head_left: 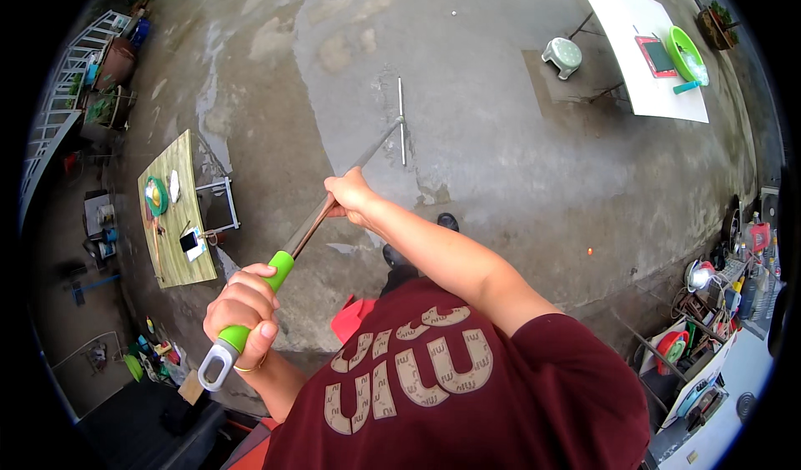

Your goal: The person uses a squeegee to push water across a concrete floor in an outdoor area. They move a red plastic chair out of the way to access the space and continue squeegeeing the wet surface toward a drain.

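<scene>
A long-handled floor squeegee slants across the middle of the view. Its thin pale blade lies on the wet concrete floor, with small dark streaks of water beside it. My left hand is wrapped round the green grip, near the grey hanging loop at the handle's end. Farther along the pole, my right hand has its fingers closed on the metal shaft, its arm stretched across my body.
To the left stands a wooden table holding a green bowl and a phone. A white table with a green basin is at far right, near a stool. Clutter fills the right edge; plant pots stand far left.
</scene>
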The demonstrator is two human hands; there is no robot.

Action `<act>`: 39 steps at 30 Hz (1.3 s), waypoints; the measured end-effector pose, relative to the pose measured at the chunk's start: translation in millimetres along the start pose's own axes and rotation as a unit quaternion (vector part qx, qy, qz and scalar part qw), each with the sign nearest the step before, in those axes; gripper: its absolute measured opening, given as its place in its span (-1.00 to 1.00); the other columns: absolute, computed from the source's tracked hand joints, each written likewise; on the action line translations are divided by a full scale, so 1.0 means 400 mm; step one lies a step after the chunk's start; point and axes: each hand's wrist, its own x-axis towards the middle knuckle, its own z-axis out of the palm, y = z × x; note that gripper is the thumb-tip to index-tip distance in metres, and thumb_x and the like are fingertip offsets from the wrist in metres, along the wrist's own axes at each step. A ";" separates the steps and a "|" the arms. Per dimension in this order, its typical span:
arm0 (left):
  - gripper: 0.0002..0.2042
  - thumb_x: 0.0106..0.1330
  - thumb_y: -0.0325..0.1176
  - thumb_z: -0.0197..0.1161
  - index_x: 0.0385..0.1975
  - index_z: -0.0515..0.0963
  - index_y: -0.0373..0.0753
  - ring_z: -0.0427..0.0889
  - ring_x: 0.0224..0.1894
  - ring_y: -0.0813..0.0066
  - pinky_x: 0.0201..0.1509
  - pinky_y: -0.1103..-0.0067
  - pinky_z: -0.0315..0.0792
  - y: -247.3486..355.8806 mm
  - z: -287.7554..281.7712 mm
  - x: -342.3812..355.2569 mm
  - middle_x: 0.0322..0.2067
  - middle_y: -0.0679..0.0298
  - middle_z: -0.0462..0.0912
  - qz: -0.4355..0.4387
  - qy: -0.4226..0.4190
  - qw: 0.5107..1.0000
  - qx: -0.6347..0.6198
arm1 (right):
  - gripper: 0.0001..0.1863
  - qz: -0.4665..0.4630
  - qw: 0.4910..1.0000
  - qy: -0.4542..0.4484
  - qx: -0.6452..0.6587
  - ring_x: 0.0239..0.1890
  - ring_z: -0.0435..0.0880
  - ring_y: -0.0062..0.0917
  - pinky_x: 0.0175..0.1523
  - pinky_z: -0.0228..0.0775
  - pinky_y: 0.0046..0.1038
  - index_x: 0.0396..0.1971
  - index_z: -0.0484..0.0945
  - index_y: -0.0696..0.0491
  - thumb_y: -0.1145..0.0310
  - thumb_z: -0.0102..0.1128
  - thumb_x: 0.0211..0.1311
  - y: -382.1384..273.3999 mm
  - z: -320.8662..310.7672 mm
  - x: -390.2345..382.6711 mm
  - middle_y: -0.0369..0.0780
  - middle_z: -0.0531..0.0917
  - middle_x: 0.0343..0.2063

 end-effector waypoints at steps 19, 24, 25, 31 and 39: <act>-0.85 0.12 -0.54 0.37 -0.34 0.58 -0.24 0.56 0.13 0.29 0.10 0.49 0.46 -0.477 0.472 0.125 -0.04 0.17 0.64 -0.152 -0.066 0.985 -0.051 | -0.80 -0.096 0.957 0.269 -0.061 -0.61 0.57 -0.41 -0.62 0.43 -0.48 -0.37 0.42 0.30 0.45 0.01 0.08 -0.288 -0.661 0.046 -0.03 0.61 -0.51; -0.85 0.11 -0.58 0.36 -0.35 0.58 -0.27 0.60 0.05 0.38 0.01 0.56 0.51 -0.410 0.313 0.088 -0.07 0.12 0.65 -0.181 0.044 0.982 0.022 | -0.76 -0.079 0.968 0.182 -0.154 -0.76 0.43 -0.53 -0.75 0.17 -0.55 -0.36 0.36 0.29 0.42 0.05 0.05 -0.246 -0.445 0.116 -0.15 0.49 -0.65; -0.86 0.11 -0.58 0.36 -0.36 0.57 -0.28 0.60 0.06 0.36 0.04 0.55 0.50 -0.390 0.282 0.060 -0.07 0.12 0.65 -0.178 0.066 0.981 0.040 | -0.48 -0.064 0.968 0.167 -0.177 -0.76 0.41 -0.56 -0.74 0.17 -0.56 -0.02 0.15 0.39 0.41 0.05 0.07 -0.222 -0.394 0.133 -0.18 0.46 -0.67; -0.87 0.09 -0.61 0.34 -0.39 0.56 -0.30 0.59 0.08 0.25 0.14 0.46 0.45 -0.271 0.146 -0.131 -0.09 0.09 0.66 -0.249 0.220 0.937 0.107 | 0.12 -0.012 0.967 0.043 -0.251 -0.76 0.37 -0.59 -0.74 0.16 -0.54 0.23 -0.73 0.37 0.40 0.05 0.05 -0.045 -0.111 0.135 -0.18 0.51 -0.62; -0.87 0.04 -0.54 0.39 -0.47 0.56 -0.30 0.64 0.01 0.09 0.16 0.34 0.46 -0.113 0.053 -0.271 -0.18 -0.01 0.69 -0.208 0.245 0.922 0.217 | 0.09 0.020 0.942 -0.039 -0.333 -0.76 0.40 -0.53 -0.71 0.21 -0.50 0.28 -0.53 0.44 0.34 0.11 0.04 0.106 0.089 0.045 -0.16 0.53 -0.64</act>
